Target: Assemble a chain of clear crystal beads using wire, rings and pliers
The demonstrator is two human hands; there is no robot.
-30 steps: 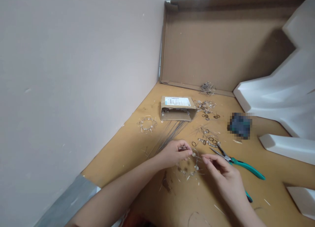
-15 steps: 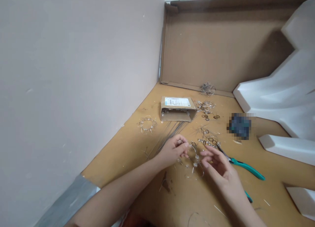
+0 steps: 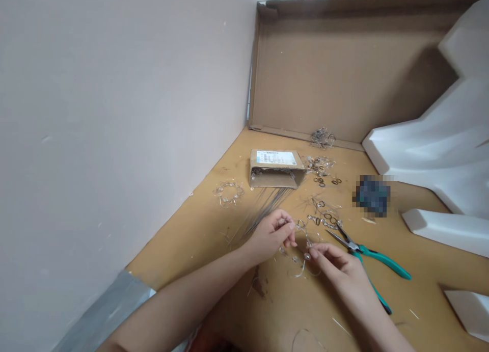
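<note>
Between my hands is a loop of thin wire strung with clear beads (image 3: pixel 306 256). My left hand (image 3: pixel 274 233) is closed, pinching one side of the beaded wire loop. The fingertips of my right hand (image 3: pixel 333 263) are pressed together on a bead at the loop's right side. Loose wire ends stick out from the loop below the hands. Just beyond the right hand lie needle-nose pliers (image 3: pixel 359 248) with teal handles, their jaws apart. Several dark rings (image 3: pixel 330 218) and clear beads lie near the pliers' tips.
A small open cardboard box (image 3: pixel 277 161) stands behind my hands, with straight wires (image 3: pixel 269 207) in front of it. Another beaded wire ring (image 3: pixel 229 193) lies at left. Wire-and-bead piles (image 3: pixel 321 164) sit at the back. White foam pieces (image 3: pixel 439 229) stand on the right; a wall (image 3: pixel 126 112) borders the left.
My right hand has moved down and left and closed its fingertips on the beaded wire loop. The left hand keeps its hold with little movement. More of the pliers shows.
</note>
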